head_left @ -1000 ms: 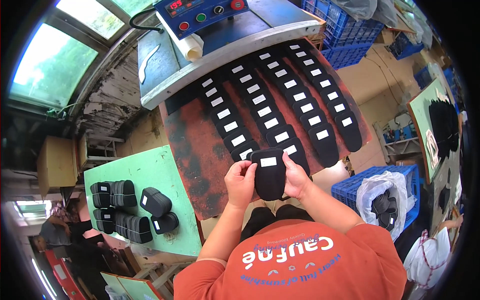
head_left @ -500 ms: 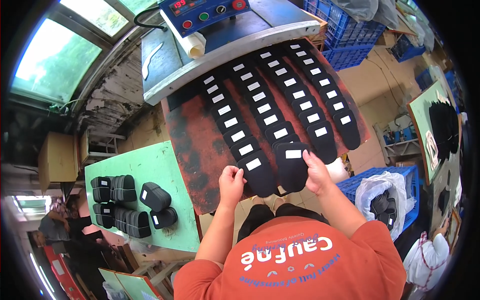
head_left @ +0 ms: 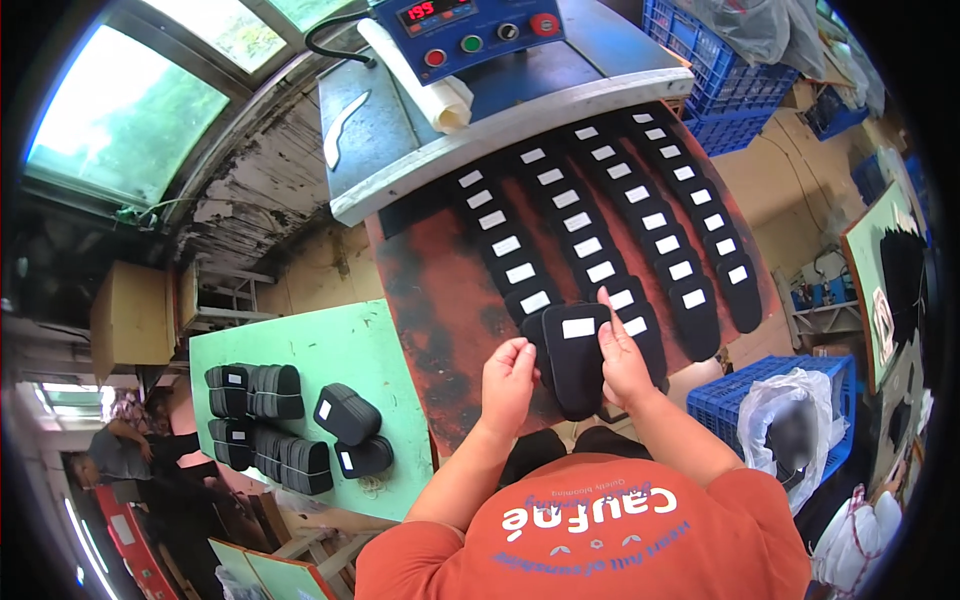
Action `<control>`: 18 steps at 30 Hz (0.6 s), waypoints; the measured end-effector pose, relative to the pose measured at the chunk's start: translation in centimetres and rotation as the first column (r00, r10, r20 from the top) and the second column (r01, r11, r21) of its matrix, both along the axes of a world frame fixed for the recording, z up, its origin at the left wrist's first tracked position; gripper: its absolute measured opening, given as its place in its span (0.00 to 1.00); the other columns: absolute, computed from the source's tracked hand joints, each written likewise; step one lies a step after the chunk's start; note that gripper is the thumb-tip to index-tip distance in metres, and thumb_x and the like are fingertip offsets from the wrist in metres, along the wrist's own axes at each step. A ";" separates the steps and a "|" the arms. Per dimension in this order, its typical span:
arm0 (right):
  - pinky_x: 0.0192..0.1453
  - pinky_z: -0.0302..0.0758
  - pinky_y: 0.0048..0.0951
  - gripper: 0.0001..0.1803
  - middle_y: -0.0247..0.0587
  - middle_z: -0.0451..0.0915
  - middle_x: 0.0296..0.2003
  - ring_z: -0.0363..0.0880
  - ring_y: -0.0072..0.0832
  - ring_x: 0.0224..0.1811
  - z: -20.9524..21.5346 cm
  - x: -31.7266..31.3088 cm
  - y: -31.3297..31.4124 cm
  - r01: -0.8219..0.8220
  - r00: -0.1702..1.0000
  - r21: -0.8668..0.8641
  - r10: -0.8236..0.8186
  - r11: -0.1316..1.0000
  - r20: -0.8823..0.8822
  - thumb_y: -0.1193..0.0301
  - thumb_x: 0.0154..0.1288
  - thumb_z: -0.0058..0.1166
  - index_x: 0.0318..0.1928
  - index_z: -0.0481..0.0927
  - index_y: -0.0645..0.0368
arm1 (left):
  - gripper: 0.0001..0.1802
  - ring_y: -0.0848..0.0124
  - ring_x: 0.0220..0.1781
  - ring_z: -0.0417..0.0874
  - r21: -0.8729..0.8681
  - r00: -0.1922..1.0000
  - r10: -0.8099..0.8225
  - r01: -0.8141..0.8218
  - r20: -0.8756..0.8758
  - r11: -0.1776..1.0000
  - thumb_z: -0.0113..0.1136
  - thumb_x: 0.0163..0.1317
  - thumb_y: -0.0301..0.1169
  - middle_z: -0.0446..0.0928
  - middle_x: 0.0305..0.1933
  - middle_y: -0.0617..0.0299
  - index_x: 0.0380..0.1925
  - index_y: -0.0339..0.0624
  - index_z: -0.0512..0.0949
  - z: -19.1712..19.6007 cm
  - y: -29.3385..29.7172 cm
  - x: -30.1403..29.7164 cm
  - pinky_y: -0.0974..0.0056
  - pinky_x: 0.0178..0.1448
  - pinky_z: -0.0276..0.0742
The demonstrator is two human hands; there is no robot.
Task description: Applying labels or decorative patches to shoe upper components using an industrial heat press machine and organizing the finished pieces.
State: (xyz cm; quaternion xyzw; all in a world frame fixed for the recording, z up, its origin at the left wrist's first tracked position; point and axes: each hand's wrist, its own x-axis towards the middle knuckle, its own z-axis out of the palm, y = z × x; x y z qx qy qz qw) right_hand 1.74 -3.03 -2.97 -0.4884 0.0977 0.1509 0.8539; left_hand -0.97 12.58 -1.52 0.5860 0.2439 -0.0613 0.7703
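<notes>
Thin black pads with rounded ends and small white labels lie in overlapping rows on the red-black worktop (head_left: 415, 330). In my right hand (head_left: 625, 365) is a labelled black pad (head_left: 575, 365), seemingly with others under it; my thumb lies along its right edge and the fingers are underneath. My left hand (head_left: 508, 385) is closed, its thumb and forefinger pinching at the left edge of a pad tucked beneath the held one. The held pad covers the near end of the leftmost row (head_left: 515, 270). Exactly how many layers each hand grips is hidden.
Beyond the rows stands a heat press with a blue control box (head_left: 475, 40) and a pale roll (head_left: 440, 105). Tied bundles of black pads (head_left: 290, 465) sit on a green table (head_left: 340, 490) at left. A blue crate (head_left: 720, 400) with a plastic bag stands at right.
The held pad has moved left, onto the front of the leftmost row. My hands have come closer together, the left now at that pad's edge. The whole view has shifted.
</notes>
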 end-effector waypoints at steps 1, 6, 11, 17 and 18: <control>0.64 0.58 0.23 0.24 0.38 0.65 0.58 0.63 0.22 0.59 -0.4 0.6 0.6 0.065 0.998 0.023 -0.065 0.998 0.001 0.70 0.73 0.29 0.68 0.52 0.49 | 0.05 0.84 0.19 0.68 0.004 0.999 0.052 -0.052 0.006 0.999 0.51 0.64 0.30 0.69 0.20 0.73 0.32 0.42 0.75 -0.9 1.4 1.1 0.78 0.22 0.62; 0.59 0.70 0.34 0.22 0.43 0.70 0.54 0.71 0.32 0.55 1.1 2.7 3.4 0.108 0.994 0.162 -0.110 0.981 0.003 0.67 0.73 0.31 0.65 0.56 0.54 | 0.09 0.82 0.20 0.67 0.481 0.940 0.158 -0.293 0.302 0.826 0.49 0.63 0.30 0.69 0.20 0.69 0.33 0.35 0.76 -6.6 15.0 12.7 0.74 0.24 0.63; 0.59 0.68 0.31 0.19 0.41 0.71 0.52 0.70 0.28 0.54 1.2 3.6 8.1 -0.002 0.991 0.126 0.019 0.992 -0.131 0.76 0.69 0.36 0.60 0.61 0.60 | 0.12 0.55 0.37 0.79 0.809 0.908 0.043 -0.392 0.417 0.438 0.54 0.58 0.30 0.79 0.35 0.43 0.32 0.27 0.77 -8.6 22.1 22.1 0.61 0.45 0.72; 0.59 0.66 0.27 0.20 0.41 0.70 0.51 0.69 0.25 0.54 0.9 6.9 11.4 -0.070 0.996 -0.042 0.067 0.997 -0.062 0.79 0.67 0.38 0.59 0.61 0.64 | 0.14 0.67 0.27 0.78 0.628 0.952 -0.112 -0.097 0.285 0.772 0.54 0.60 0.34 0.79 0.30 0.54 0.34 0.30 0.77 -3.5 17.9 17.3 0.65 0.33 0.75; 0.59 0.66 0.27 0.20 0.41 0.70 0.51 0.69 0.25 0.54 0.4 7.7 11.9 -0.064 0.997 -0.088 0.060 0.994 -0.048 0.79 0.67 0.39 0.59 0.61 0.64 | 0.13 0.78 0.27 0.75 0.311 0.983 -0.135 0.090 0.126 0.946 0.56 0.60 0.32 0.77 0.29 0.62 0.38 0.32 0.76 -1.9 15.7 15.0 0.71 0.33 0.73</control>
